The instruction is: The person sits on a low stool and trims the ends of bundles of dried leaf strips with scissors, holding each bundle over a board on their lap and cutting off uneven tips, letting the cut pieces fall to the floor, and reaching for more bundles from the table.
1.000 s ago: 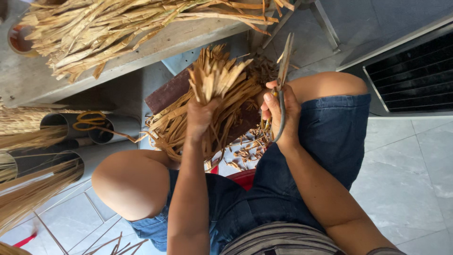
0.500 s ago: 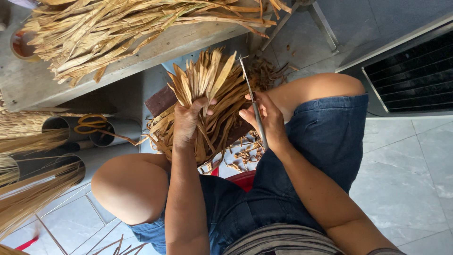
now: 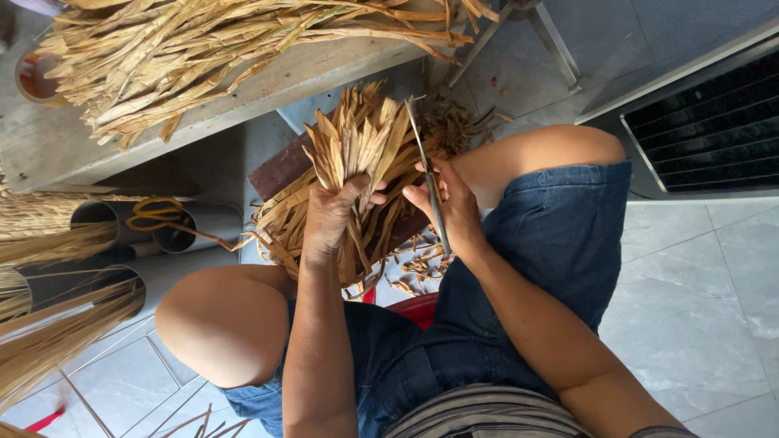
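Note:
My left hand (image 3: 334, 217) grips a bundle of dry tan leaf strips (image 3: 357, 142), which fans upward above my fist. My right hand (image 3: 451, 207) holds a long thin knife (image 3: 428, 180), its blade lying against the right edge of the bundle. Both hands are over a pile of loose dry strips (image 3: 292, 223) between my knees. I sit low in denim shorts (image 3: 552, 243).
A wooden bench (image 3: 300, 77) at the top carries a big heap of dry leaves (image 3: 203, 49). Grey pipes (image 3: 195, 223) with yellow-handled scissors (image 3: 158, 212) lie at left, beside bundles of thin sticks (image 3: 49, 341). A dark louvred grille (image 3: 714, 113) stands at right.
My right hand moved left with the knife, bringing the blade from apart to against the bundle. My left hand stayed gripping the bundle.

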